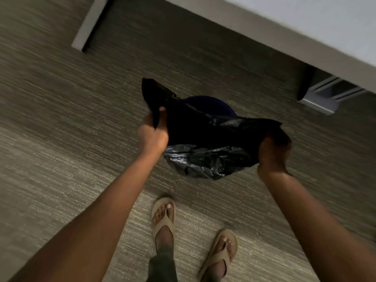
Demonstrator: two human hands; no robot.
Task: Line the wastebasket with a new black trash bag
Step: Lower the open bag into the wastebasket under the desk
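Trash bag (203,129) held stretched between both hands over wastebasket (209,102), mid-frame.
Left hand (152,133) pinches bag's edge at centre, thumb over the plastic; right hand (273,151) closes on the other edge at centre right, fingers partly hidden by the film. Wastebasket sits on carpet (61,119) just above the hands in the frame, mostly covered by the bag, only its dark rim showing. Best approach, likely: spread the mouth wide, centre it over the rim, push the crumpled bottom (203,161) down first.

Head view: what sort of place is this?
Probably an office or hotel room: striped low-pile carpet, a pale desk with a slab leg, and a small wastebasket beside it.
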